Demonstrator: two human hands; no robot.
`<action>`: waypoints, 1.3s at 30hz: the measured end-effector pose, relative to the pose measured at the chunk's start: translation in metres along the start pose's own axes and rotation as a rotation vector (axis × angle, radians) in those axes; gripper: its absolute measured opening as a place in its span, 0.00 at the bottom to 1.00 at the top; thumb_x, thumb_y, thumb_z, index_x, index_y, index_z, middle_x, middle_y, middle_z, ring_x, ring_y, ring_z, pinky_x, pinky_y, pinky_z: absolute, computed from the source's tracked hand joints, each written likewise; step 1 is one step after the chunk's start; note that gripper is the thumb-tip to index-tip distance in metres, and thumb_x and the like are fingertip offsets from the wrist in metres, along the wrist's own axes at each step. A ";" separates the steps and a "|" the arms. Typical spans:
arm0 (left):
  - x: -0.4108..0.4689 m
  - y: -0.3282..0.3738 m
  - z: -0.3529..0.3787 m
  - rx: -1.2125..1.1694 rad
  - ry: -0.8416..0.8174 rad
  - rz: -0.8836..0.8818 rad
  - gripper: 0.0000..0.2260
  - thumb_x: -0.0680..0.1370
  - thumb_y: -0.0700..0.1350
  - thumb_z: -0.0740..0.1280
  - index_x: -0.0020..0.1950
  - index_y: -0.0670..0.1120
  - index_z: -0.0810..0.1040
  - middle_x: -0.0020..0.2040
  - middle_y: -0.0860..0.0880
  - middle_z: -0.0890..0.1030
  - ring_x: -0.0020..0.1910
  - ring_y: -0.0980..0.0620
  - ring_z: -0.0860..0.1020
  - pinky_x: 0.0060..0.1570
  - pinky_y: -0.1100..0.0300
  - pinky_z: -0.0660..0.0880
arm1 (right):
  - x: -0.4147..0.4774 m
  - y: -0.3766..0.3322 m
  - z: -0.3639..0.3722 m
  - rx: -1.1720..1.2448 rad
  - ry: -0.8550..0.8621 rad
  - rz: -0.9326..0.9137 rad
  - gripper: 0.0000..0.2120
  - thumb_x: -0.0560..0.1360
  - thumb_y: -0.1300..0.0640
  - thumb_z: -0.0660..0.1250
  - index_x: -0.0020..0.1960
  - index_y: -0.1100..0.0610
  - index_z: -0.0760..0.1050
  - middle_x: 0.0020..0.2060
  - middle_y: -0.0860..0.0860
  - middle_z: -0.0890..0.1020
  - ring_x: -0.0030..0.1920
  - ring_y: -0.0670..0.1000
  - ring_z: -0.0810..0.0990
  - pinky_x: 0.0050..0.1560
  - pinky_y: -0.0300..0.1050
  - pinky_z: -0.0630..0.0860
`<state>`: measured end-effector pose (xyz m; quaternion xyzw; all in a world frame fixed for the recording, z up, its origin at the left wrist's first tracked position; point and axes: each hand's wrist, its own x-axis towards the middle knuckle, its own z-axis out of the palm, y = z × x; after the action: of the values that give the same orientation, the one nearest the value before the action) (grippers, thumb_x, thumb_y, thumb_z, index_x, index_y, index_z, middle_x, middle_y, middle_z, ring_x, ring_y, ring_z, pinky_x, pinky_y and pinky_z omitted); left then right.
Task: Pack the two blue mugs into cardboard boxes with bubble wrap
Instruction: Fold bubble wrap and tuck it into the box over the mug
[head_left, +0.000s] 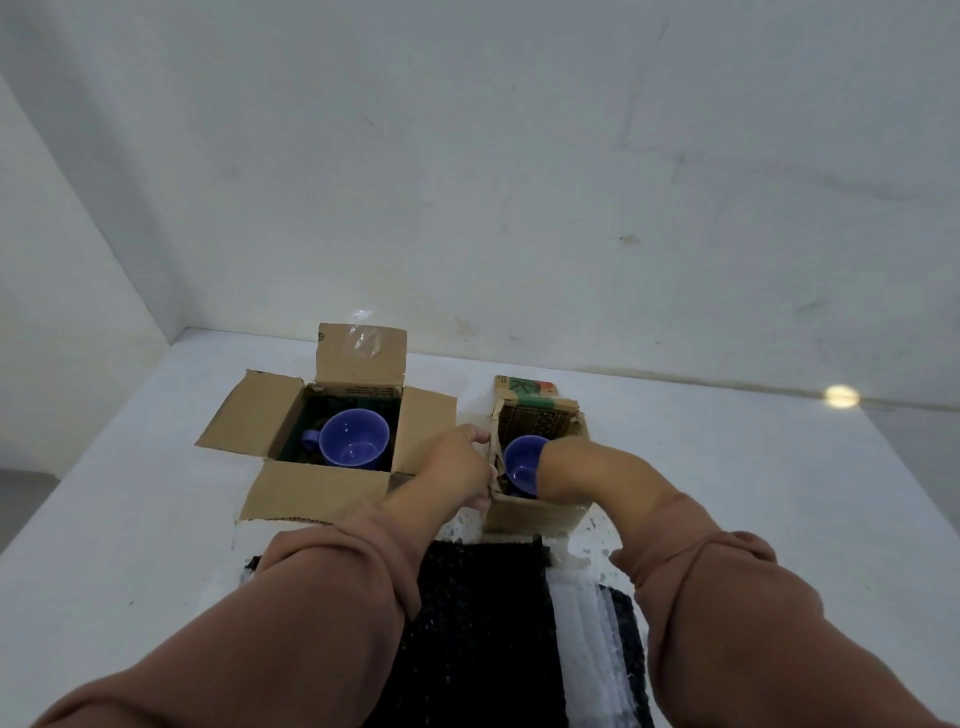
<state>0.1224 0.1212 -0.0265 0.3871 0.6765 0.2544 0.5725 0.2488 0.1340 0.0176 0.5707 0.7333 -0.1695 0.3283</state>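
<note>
At centre-left of the frame the open left box (317, 488) holds one blue mug (353, 439) upright on a dark lining, so the step in hand lies at the centre. There the left hand (452, 465) grips the left wall of the smaller right box (535, 514) with curled fingers, and a firm hold should stop it sliding or tipping. The second blue mug (522, 462) sits inside, and the right hand (558, 467) reaches in beside it, fingers hidden, so I cannot tell its grip; it should seat the mug upright and centred, leaving room for the black bubbled sheet (478, 613) at lower centre.
</note>
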 end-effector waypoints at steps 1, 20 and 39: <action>0.000 0.000 0.000 0.005 0.004 0.000 0.21 0.79 0.31 0.59 0.68 0.50 0.69 0.38 0.45 0.77 0.34 0.51 0.74 0.28 0.60 0.77 | -0.002 -0.003 0.005 -0.012 -0.026 -0.012 0.14 0.78 0.60 0.57 0.60 0.64 0.74 0.37 0.54 0.76 0.36 0.52 0.74 0.42 0.45 0.71; -0.008 -0.019 -0.004 0.202 0.015 0.187 0.21 0.78 0.37 0.64 0.70 0.47 0.67 0.53 0.41 0.79 0.48 0.44 0.79 0.50 0.52 0.77 | -0.005 -0.007 0.043 0.228 0.220 0.142 0.11 0.75 0.62 0.57 0.52 0.53 0.76 0.44 0.51 0.77 0.48 0.55 0.74 0.56 0.51 0.62; -0.070 -0.146 -0.074 0.959 0.119 0.152 0.37 0.72 0.60 0.68 0.75 0.51 0.57 0.74 0.46 0.58 0.72 0.42 0.58 0.68 0.48 0.62 | -0.027 -0.062 0.152 1.055 0.376 0.317 0.09 0.69 0.56 0.71 0.39 0.54 0.70 0.44 0.56 0.77 0.42 0.55 0.77 0.39 0.44 0.70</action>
<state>0.0195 -0.0120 -0.0850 0.6403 0.7188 -0.0229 0.2697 0.2377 0.0014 -0.0822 0.7802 0.5010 -0.3564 -0.1151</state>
